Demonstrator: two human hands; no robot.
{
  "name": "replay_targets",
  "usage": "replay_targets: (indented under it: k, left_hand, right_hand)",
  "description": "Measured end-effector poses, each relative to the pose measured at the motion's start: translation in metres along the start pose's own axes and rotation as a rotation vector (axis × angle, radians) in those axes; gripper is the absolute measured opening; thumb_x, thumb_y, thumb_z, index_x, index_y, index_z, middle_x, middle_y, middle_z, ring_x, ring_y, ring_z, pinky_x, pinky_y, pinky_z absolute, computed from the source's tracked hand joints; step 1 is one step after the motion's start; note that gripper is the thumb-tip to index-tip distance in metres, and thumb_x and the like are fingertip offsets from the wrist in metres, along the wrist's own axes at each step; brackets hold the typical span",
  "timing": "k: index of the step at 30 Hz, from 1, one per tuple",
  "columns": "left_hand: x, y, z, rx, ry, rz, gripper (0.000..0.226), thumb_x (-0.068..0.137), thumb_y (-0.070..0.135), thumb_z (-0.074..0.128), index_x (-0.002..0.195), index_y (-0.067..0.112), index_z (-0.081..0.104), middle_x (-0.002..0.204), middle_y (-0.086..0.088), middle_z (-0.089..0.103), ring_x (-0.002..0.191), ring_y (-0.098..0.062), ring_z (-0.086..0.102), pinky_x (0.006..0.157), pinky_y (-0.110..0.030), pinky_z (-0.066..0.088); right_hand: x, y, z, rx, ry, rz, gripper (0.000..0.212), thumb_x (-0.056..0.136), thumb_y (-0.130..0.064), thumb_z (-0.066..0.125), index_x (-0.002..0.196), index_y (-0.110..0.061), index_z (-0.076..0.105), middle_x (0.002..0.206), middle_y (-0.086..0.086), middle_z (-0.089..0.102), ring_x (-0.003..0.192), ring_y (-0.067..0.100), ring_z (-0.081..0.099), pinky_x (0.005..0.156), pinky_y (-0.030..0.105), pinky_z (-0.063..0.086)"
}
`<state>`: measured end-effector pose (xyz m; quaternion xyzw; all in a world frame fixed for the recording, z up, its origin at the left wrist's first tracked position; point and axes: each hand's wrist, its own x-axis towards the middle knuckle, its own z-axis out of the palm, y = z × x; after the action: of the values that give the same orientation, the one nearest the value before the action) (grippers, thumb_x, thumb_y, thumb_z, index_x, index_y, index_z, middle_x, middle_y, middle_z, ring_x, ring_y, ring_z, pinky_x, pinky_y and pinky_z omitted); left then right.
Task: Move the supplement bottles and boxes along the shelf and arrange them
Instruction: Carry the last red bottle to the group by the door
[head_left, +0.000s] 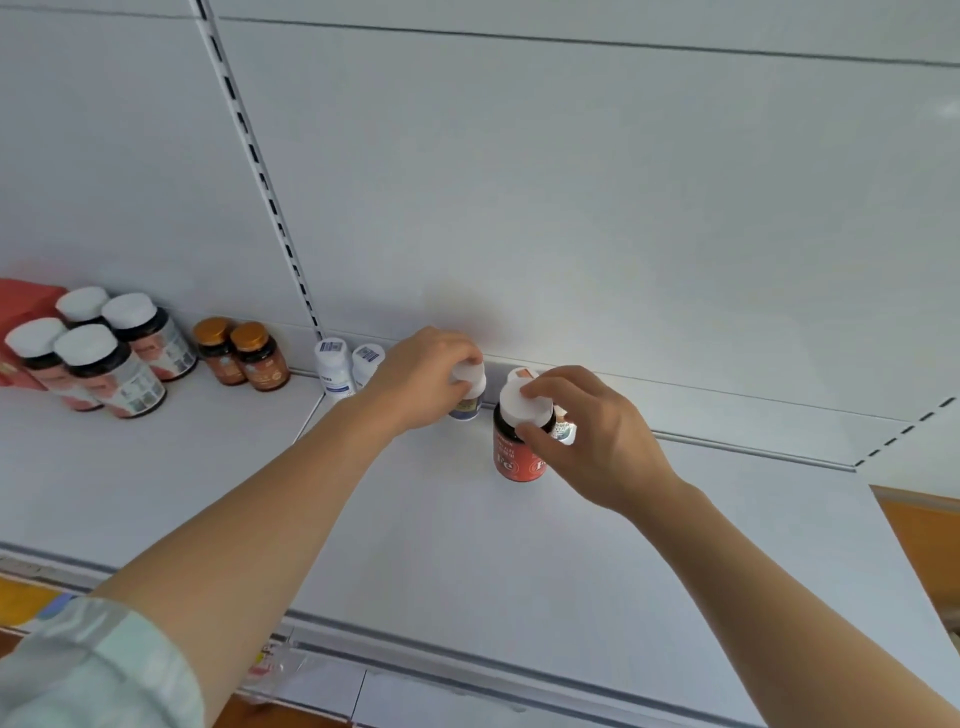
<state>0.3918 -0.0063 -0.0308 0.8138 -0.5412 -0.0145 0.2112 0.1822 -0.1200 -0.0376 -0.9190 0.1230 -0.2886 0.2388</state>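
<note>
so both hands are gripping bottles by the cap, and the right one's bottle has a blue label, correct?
Not quite. The head view shows the right hand gripping a bottle with a red label, not blue. The left hand does grip a small bottle by its cap.

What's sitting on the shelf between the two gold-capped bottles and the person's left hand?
Two small white bottles, standing side by side against the back wall, lie between the gold-capped bottles and the left hand, as the head view shows.

Both forearms are bare; a pale mint-green sleeve (78, 670) is pushed up the left arm.
</note>
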Motion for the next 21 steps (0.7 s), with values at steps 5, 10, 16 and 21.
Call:
replay_targets:
  k: [5,10,16,21]
  left_hand:
    - [0.003,-0.01,0.011,0.047,0.02,0.095,0.026,0.08,0.01,0.066,0.105,0.014,0.068,0.107,0.001,0.067,0.106,-0.027,0.055,0.086,-0.042,0.047]
    - [0.003,-0.016,0.018,0.117,0.062,0.203,0.024,0.076,0.009,0.069,0.099,0.011,0.068,0.105,-0.003,0.067,0.1,-0.032,0.058,0.079,-0.045,0.051]
    - [0.0,-0.025,0.023,0.19,0.133,0.272,0.022,0.076,0.008,0.07,0.097,0.011,0.067,0.107,-0.003,0.066,0.1,-0.032,0.06,0.077,-0.042,0.051]
    - [0.001,-0.03,0.022,0.208,0.115,0.269,0.022,0.074,0.007,0.069,0.095,0.011,0.066,0.104,-0.005,0.063,0.1,-0.033,0.059,0.077,-0.041,0.049]
  right_hand:
    - [0.004,0.003,0.002,-0.014,-0.001,0.039,0.031,0.084,-0.034,0.067,0.112,-0.021,0.065,0.114,-0.008,0.061,0.086,0.014,0.06,0.069,0.038,0.054]
    - [0.003,-0.001,0.005,-0.015,0.012,0.082,0.033,0.084,-0.036,0.065,0.114,-0.023,0.064,0.115,-0.009,0.06,0.089,0.015,0.061,0.071,0.039,0.055]
    - [0.002,-0.009,0.01,-0.043,0.014,0.122,0.033,0.084,-0.037,0.063,0.113,-0.022,0.065,0.116,-0.01,0.061,0.09,0.016,0.062,0.072,0.039,0.055]
    - [0.0,-0.019,0.008,-0.07,0.04,0.13,0.031,0.084,-0.032,0.067,0.113,-0.022,0.065,0.115,-0.009,0.062,0.088,0.016,0.062,0.071,0.039,0.055]
